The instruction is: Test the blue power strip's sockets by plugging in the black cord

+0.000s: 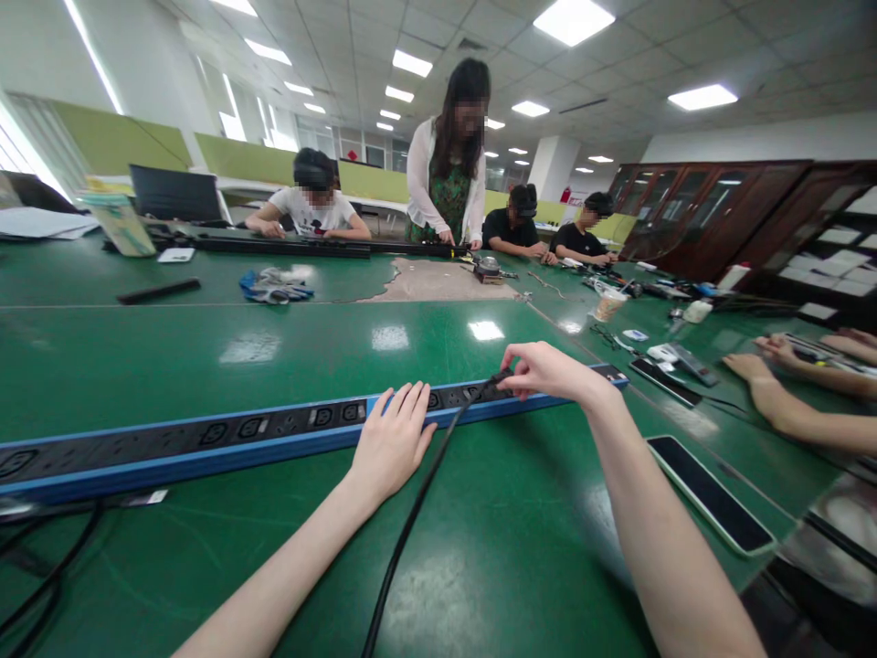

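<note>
A long blue and black power strip (pixel 198 455) lies across the green table, with a row of sockets along its top. My left hand (pixel 396 440) rests on the strip, palm down with fingers stretched out, covering part of the sockets. Farther right along the strip, my right hand (pixel 544 370) pinches the plug (pixel 502 376) of a black power cord (pixel 415 516). The plug is at the sockets; how deep it sits is hidden by my fingers. From it the cord runs down past my left hand to the bottom edge.
A phone (pixel 713 493) lies right of my right arm, near a co-worker's hands (pixel 760 375). Black cables (pixel 58 567) lie at lower left. Gloves (pixel 275 285), a patterned cup (pixel 118 222) and a drink cup (pixel 608 303) stand farther back. Several people work across the table.
</note>
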Motion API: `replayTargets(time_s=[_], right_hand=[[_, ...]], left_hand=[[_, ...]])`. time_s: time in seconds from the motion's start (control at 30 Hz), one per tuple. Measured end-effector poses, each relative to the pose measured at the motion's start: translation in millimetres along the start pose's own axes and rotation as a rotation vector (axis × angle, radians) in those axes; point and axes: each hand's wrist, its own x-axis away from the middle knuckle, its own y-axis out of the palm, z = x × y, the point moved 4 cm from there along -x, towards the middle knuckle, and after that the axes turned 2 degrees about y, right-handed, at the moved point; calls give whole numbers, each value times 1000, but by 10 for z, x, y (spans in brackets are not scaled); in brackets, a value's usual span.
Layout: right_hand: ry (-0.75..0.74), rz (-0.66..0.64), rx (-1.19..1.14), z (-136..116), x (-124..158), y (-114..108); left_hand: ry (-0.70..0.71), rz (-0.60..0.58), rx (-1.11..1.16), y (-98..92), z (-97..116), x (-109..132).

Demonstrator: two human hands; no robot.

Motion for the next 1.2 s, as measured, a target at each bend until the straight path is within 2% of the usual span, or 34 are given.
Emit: replayTargets(time_s=[0.17, 0.3, 0.37, 0.43, 0.6, 0.7, 0.8, 1.03, 1.2], right_hand=[[-47, 466, 414, -293, 25, -111], [65, 760, 410, -339, 62, -205], [133, 852, 360, -273, 58, -246], [167, 827, 312, -172, 10, -244], [139, 471, 262, 81, -237, 6], [132, 344, 254, 179, -377, 211], [174, 330, 290, 241, -463, 333], [219, 353, 377, 263, -471, 360], [237, 337, 408, 212, -521, 469]], left_hand=[[-1, 16, 1, -11, 0, -3], [5, 4, -13, -6, 9, -2], [6, 0, -15, -4, 12, -1], [2, 5, -10, -4, 11, -1], [-9, 5, -3, -4, 8, -3], [-10, -9, -8, -8, 10, -7], [-12, -10, -9, -18, 9, -9], [-16, 6, -1, -27, 6, 3], [-19, 14, 0, -30, 10, 7]])
